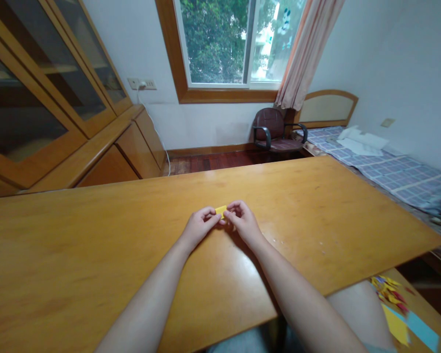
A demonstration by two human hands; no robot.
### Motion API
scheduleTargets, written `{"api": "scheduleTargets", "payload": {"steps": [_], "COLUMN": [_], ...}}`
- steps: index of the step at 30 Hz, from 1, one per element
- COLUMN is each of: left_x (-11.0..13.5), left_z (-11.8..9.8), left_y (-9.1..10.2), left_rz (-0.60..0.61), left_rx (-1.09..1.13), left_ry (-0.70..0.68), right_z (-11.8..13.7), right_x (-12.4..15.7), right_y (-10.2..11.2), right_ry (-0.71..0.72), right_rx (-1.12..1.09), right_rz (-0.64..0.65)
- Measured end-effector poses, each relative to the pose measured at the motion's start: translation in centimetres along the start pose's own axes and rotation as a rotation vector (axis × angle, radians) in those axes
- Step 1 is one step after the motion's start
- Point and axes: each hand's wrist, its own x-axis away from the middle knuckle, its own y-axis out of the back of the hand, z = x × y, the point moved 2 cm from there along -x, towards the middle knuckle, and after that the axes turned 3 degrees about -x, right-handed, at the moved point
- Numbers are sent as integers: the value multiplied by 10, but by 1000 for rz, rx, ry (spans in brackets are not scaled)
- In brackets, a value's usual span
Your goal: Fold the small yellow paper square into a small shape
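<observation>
Between my two hands, just over the wooden table [132, 235], is a small piece of yellow paper [221, 211], apparently folded. My left hand [201, 224] pinches its left end with thumb and fingers. At the right end, the thumb and fingertips of my right hand [242, 219] close on the same piece. The fingertips cover part of the paper, so its full shape is hidden.
At lower right, a lower wooden surface carries a pile of small yellow and red pieces [391, 293], a yellow sheet [396, 324] and a light blue sheet [422, 331]. Beyond the table stand a brown armchair [274, 128], a bed [393, 171] and a wooden cabinet [106, 142].
</observation>
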Motion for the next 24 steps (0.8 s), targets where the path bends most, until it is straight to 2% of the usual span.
{"api": "scheduleTargets", "payload": {"steps": [5, 16, 24], "left_x": [-1, 2, 1], "left_z": [-2, -9, -4], "left_y": [1, 0, 1], "left_rz": [33, 28, -8], "left_rx": [-135, -51, -156], "left_ry": [-15, 7, -47], "right_z": [1, -1, -3], "right_x": [-1, 0, -2], "right_y": [0, 1, 1], "right_ry": [11, -12, -19], "right_rx": [-66, -131, -109], "right_rz": [-6, 25, 2]}}
